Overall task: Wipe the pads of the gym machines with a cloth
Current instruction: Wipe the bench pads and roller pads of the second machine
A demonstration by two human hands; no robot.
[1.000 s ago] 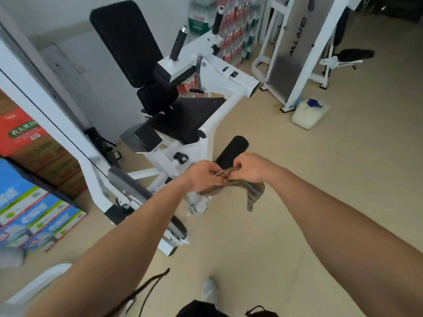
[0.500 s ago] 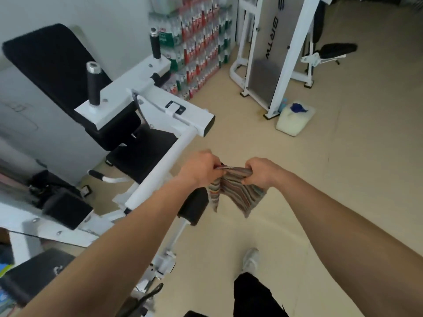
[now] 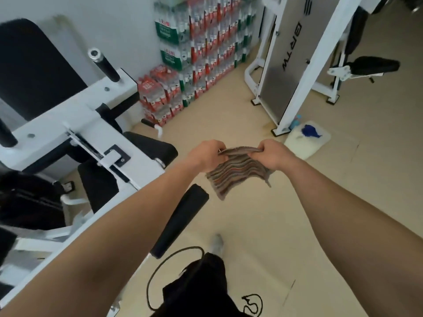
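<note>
A striped cloth hangs spread in the air in front of me. My left hand grips its top left edge and my right hand grips its top right edge. To my left stands a white gym machine with a black back pad, a black seat pad and a black roller pad below my left forearm. The cloth touches none of the pads.
Stacked packs of bottled water line the far wall. A second white machine with a black seat stands at the back right. A white jug with a blue cap lies on the beige floor by its foot.
The view has swung right, shifting the machine leftwards. My hands have pulled apart and the cloth, bunched a second ago, now hangs opened out between them.
</note>
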